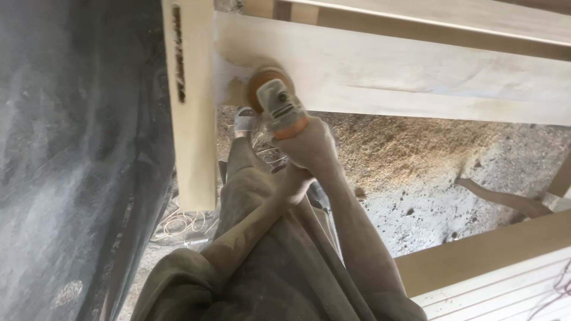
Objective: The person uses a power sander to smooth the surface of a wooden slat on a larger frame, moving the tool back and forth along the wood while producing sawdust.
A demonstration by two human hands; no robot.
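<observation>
The biggest thing here is the pale wooden frame [380, 65], some kind of furniture piece with a wide horizontal rail running across the top of the view and an upright post [193, 107] joining it on the left, slotted with a dark mortise. A dark grey wall [71, 160] is filling the whole left side. Below the rail the floor [428, 178] is sitting under a layer of sawdust, with a curved offcut of wood [505, 199] lying on it over to the right and some thin wire coils [181, 223] near the foot of the post.

The person is leaning in, dusty olive trousers [267, 261] and a pale shoe [244, 120] showing underneath the arms. Both arms are reaching up together toward the tool.

The small angle grinder [279, 107], grey body with an orange band and a round sanding disc, is pressing against the rail right by the joint with the post. The right hand [312, 145] is clenching around the grinder's body just behind the head. The left hand [291, 184] is sitting lower, wrapping around the rear of the tool, though its fingers are mostly hidden, so how tight that one is I can't really tell.
</observation>
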